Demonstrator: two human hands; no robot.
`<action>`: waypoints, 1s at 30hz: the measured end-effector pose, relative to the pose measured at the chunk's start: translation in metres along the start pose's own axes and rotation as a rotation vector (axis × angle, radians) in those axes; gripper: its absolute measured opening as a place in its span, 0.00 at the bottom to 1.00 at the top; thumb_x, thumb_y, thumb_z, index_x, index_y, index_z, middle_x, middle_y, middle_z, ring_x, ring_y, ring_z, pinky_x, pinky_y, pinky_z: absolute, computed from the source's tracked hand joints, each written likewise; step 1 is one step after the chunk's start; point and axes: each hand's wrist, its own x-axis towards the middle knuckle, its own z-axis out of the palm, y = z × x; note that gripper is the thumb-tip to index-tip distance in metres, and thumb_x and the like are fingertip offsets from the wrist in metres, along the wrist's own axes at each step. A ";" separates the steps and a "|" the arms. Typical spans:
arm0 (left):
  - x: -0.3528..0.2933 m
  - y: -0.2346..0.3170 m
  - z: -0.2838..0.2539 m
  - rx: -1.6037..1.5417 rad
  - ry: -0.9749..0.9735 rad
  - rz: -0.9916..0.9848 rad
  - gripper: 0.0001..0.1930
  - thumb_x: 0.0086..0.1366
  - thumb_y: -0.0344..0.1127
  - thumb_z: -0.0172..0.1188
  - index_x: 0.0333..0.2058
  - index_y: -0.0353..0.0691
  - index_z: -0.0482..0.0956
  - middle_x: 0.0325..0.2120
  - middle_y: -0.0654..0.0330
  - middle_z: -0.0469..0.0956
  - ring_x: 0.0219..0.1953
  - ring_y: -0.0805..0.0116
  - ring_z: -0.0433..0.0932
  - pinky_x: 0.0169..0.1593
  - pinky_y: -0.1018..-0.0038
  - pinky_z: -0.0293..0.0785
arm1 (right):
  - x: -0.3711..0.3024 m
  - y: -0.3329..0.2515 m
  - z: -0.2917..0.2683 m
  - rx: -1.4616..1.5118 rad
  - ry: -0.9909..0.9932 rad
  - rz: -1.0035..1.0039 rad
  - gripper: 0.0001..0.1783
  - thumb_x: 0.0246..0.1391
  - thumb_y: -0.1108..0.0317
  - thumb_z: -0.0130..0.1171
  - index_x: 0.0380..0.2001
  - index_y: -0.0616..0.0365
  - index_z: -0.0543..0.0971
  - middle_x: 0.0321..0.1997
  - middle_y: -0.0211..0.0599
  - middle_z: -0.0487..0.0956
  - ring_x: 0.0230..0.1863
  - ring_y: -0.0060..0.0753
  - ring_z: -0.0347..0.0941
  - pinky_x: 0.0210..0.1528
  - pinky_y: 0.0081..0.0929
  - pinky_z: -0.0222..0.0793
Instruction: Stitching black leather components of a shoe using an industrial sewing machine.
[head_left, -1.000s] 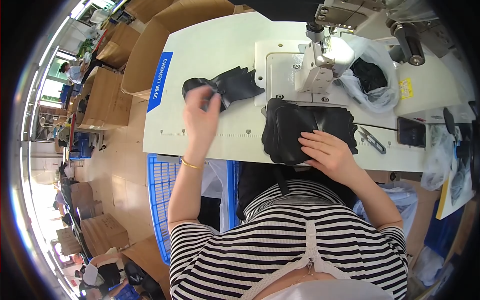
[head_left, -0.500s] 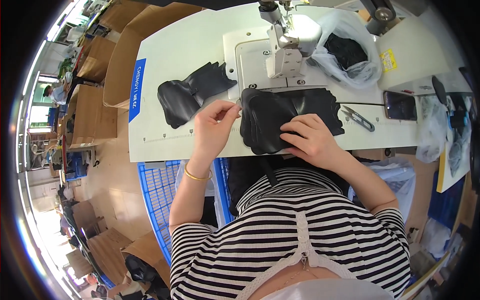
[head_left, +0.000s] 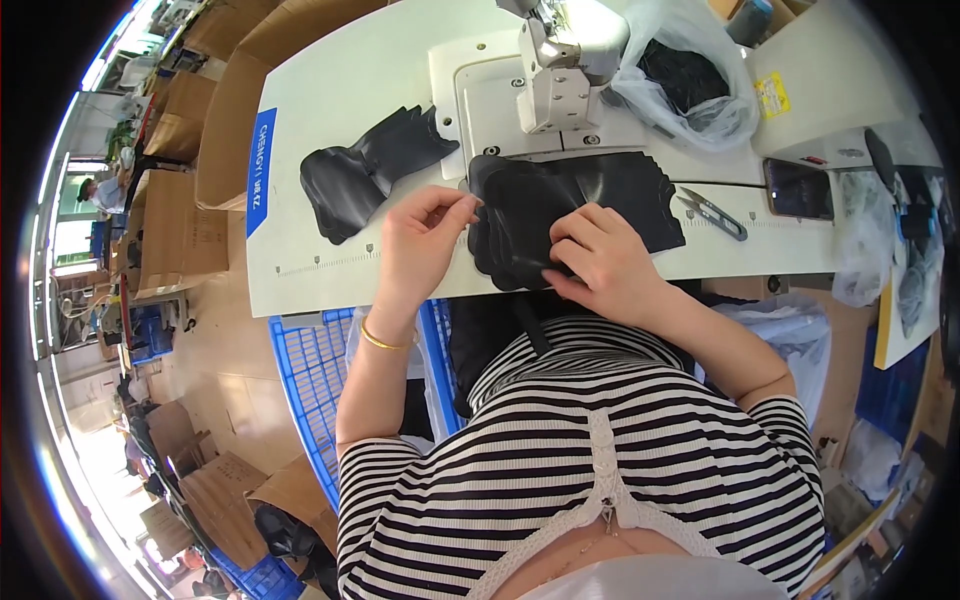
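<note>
A stack of black leather-like pieces (head_left: 520,215) with wavy edges lies on the white sewing table (head_left: 330,285), in front of the sewing machine (head_left: 560,90). My left hand (head_left: 425,240) is at the stack's left edge, thumb and forefinger pinched together. Whatever is between those fingertips is too small to make out. On the stack's front part rests my right hand (head_left: 605,260), its fingers curled and its thumb at the near edge, gripping the pieces. A second group of black pieces (head_left: 345,190) lies to the left, apart from my hands.
Small grey thread snips (head_left: 715,215) lie right of the stack, with a phone (head_left: 798,188) beyond them. A clear plastic bag (head_left: 735,120) of black material stands beside the machine. Below the table's front edge is a blue basket (head_left: 305,365); cardboard boxes (head_left: 180,235) stand at left.
The whole view has shifted slightly, so the table sits higher in the picture. My right fingers are curled a little more on the stack; my left hand keeps its pinch at the left edge.
</note>
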 end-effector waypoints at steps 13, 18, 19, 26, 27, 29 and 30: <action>0.002 0.003 0.049 -0.482 -0.269 -0.382 0.12 0.64 0.34 0.58 0.39 0.29 0.77 0.34 0.56 0.81 0.34 0.71 0.79 0.37 0.76 0.77 | 0.003 0.003 -0.004 0.109 0.184 -0.265 0.10 0.41 0.70 0.64 0.27 0.59 0.74 0.35 0.35 0.77 0.33 0.36 0.74 0.34 0.33 0.70; 0.001 0.001 0.051 -0.456 -0.110 -0.303 0.10 0.61 0.28 0.59 0.39 0.26 0.77 0.33 0.55 0.81 0.34 0.70 0.80 0.38 0.76 0.77 | 0.014 0.093 -0.072 -0.272 0.508 0.239 0.07 0.46 0.68 0.62 0.30 0.57 0.78 0.31 0.34 0.77 0.35 0.38 0.74 0.38 0.35 0.69; 0.000 0.002 0.051 -0.455 -0.112 -0.311 0.10 0.61 0.28 0.59 0.39 0.26 0.77 0.33 0.55 0.81 0.34 0.69 0.80 0.39 0.76 0.77 | 0.013 0.118 -0.088 -0.276 0.464 0.378 0.08 0.47 0.68 0.61 0.31 0.57 0.78 0.31 0.34 0.77 0.36 0.38 0.74 0.39 0.35 0.69; 0.002 0.011 0.048 -0.476 -0.148 -0.405 0.11 0.58 0.26 0.60 0.39 0.26 0.77 0.34 0.54 0.81 0.34 0.68 0.80 0.39 0.75 0.78 | 0.025 0.170 -0.098 -0.420 0.178 0.522 0.07 0.46 0.67 0.61 0.29 0.56 0.80 0.30 0.34 0.77 0.36 0.38 0.74 0.39 0.35 0.69; 0.002 0.014 0.048 -0.476 -0.143 -0.410 0.11 0.58 0.26 0.60 0.39 0.26 0.77 0.34 0.54 0.81 0.34 0.68 0.80 0.39 0.75 0.78 | 0.024 0.175 -0.098 -0.415 0.173 0.521 0.07 0.46 0.67 0.61 0.29 0.56 0.80 0.30 0.34 0.77 0.36 0.38 0.74 0.39 0.35 0.69; 0.001 0.018 0.050 -0.453 -0.124 -0.372 0.11 0.58 0.27 0.61 0.38 0.26 0.78 0.32 0.55 0.81 0.32 0.69 0.80 0.37 0.76 0.78 | 0.023 0.176 -0.096 -0.517 0.334 0.372 0.06 0.48 0.66 0.60 0.29 0.55 0.81 0.31 0.33 0.79 0.34 0.39 0.75 0.35 0.33 0.69; 0.001 0.016 0.051 -0.452 -0.115 -0.382 0.11 0.58 0.27 0.61 0.38 0.26 0.78 0.32 0.55 0.81 0.32 0.69 0.80 0.37 0.76 0.78 | 0.023 0.172 -0.094 -0.506 0.326 0.372 0.06 0.48 0.66 0.60 0.29 0.55 0.81 0.31 0.33 0.79 0.34 0.39 0.75 0.35 0.33 0.69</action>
